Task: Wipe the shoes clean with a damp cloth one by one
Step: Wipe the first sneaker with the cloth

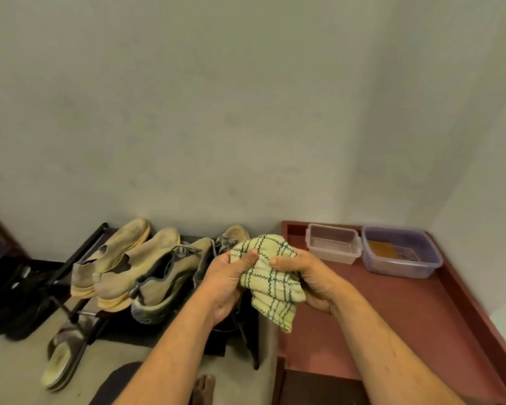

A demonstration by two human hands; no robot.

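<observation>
The cloth point(268, 276), pale yellow-green with a dark checked line pattern, was bunched up in the air between both hands, in front of the right end of the shoe rack point(79, 252). The left hand point(228, 283) gripped its left side, fingers curled into the fabric with the thumb pressed on top; the right hand point(310, 276) clenched the right side in the same way, and a loose fold hung down below the two fists. Neither hand touched a shoe. Behind and to the left of the cloth, on the top tier of the black rack, stood a pair of tan slip-on shoes point(120, 258) with yellowish soles, toes toward the wall. Just right of them on the rack sat a pair of grey lace-up shoes point(167, 276), the nearer one partly hidden by the left wrist. Left of the rack, dark shoes point(15, 302) lay on the floor, and a sandal point(59, 358) rested under the rack's front edge. To the right of the cloth, a reddish-brown ledge point(392, 317) ran along the wall, and on its far end stood a clear plastic container point(332, 244) touching a purple-tinted container point(400, 252) that held something brownish.
</observation>
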